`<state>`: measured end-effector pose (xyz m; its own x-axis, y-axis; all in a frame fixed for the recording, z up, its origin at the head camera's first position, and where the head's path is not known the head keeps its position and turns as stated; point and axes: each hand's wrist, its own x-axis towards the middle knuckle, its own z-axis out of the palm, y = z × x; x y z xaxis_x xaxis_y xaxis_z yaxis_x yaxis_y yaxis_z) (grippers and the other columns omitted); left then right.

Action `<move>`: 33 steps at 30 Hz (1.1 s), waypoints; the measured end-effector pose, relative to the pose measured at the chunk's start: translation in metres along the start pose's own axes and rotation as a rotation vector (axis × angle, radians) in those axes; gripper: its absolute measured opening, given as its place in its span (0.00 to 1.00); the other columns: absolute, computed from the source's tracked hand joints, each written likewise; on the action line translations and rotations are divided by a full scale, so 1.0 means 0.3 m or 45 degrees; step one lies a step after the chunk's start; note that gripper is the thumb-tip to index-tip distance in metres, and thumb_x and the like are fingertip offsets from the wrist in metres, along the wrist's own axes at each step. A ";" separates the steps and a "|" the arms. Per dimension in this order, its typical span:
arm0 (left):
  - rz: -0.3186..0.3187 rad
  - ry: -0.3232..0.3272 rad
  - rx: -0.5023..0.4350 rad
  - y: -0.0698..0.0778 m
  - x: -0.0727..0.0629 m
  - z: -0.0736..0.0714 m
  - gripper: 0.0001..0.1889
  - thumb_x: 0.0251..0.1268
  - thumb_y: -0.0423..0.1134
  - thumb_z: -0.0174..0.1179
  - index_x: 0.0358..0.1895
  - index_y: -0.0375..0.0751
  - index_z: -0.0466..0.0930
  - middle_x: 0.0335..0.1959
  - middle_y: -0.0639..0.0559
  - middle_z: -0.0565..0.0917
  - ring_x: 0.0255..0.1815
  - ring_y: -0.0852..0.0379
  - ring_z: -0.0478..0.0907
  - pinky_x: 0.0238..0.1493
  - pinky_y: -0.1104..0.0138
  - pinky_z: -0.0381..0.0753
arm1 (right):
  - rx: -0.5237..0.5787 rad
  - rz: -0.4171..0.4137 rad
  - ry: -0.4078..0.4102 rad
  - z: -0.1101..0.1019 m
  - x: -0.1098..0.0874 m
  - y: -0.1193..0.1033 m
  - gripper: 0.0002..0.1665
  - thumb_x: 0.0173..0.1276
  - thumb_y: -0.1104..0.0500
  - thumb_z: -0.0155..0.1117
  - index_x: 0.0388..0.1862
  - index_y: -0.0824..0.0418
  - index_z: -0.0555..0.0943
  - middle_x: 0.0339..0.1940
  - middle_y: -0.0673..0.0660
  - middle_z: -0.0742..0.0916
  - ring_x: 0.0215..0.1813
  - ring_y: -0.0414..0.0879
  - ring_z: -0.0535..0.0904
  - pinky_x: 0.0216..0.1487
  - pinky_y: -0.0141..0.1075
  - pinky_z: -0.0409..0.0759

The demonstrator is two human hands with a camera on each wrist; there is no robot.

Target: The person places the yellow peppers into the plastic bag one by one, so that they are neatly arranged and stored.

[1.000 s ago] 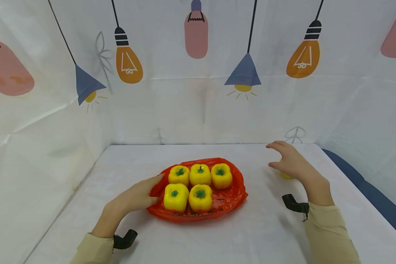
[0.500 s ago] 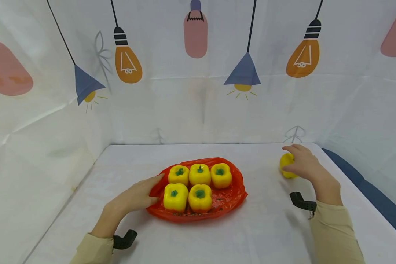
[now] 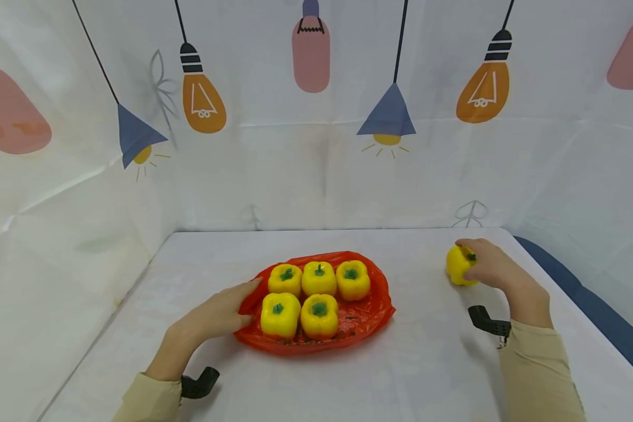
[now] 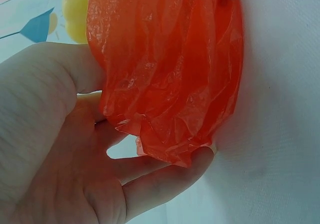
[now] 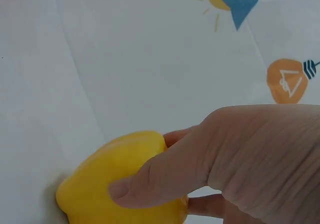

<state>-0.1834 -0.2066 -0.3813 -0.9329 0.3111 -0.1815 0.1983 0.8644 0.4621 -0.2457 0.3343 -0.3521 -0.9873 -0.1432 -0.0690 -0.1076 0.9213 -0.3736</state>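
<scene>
On the right of the table, my right hand (image 3: 492, 265) holds a yellow bell pepper (image 3: 458, 265) with a green stem. The right wrist view shows the thumb pressed on the pepper's side, with the fingers mostly hidden behind it. My left hand (image 3: 218, 310) grips the left edge of a red plastic bag (image 3: 366, 328) that is spread open in an oval. In the left wrist view, thumb and fingers lie around the creased red plastic (image 4: 165, 74). Several yellow bell peppers (image 3: 319, 316) stand in two rows inside the bag, stems up.
A white cloth covers the table (image 3: 401, 375). Behind it hangs a white backdrop (image 3: 274, 176) printed with lamps and bulbs. Something dark blue (image 3: 559, 281) shows past the table's right edge. Each wrist wears a black mount (image 3: 487, 322).
My right hand has moved right and slightly down to the lone bell pepper, and its thumb and fingers have closed on it. The left hand and bag have stayed in place.
</scene>
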 end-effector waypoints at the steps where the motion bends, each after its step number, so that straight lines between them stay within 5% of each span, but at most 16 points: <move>1: -0.002 0.000 0.000 0.001 -0.001 0.000 0.37 0.65 0.38 0.61 0.78 0.46 0.58 0.76 0.47 0.66 0.77 0.41 0.62 0.73 0.40 0.63 | 0.000 0.001 -0.003 -0.001 -0.001 0.001 0.47 0.52 0.66 0.67 0.72 0.73 0.62 0.67 0.79 0.67 0.60 0.71 0.66 0.65 0.71 0.66; 14: 0.000 0.006 -0.001 0.003 0.000 -0.001 0.37 0.65 0.37 0.60 0.78 0.45 0.58 0.76 0.46 0.66 0.77 0.41 0.62 0.74 0.40 0.63 | 0.066 -0.060 0.012 0.013 0.010 -0.007 0.47 0.51 0.61 0.73 0.71 0.69 0.66 0.67 0.74 0.71 0.58 0.67 0.68 0.63 0.69 0.69; 33: -0.024 -0.013 -0.027 0.010 -0.005 -0.006 0.38 0.66 0.38 0.61 0.78 0.47 0.57 0.77 0.47 0.65 0.77 0.41 0.61 0.73 0.39 0.63 | 0.275 -0.246 -0.009 -0.002 -0.029 -0.256 0.45 0.57 0.54 0.74 0.73 0.60 0.67 0.68 0.64 0.75 0.61 0.59 0.72 0.62 0.60 0.77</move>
<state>-0.1821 -0.2053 -0.3781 -0.9331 0.2993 -0.1992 0.1745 0.8614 0.4771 -0.2289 0.2649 -0.3223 -0.9500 -0.3120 0.0164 -0.2655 0.7785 -0.5687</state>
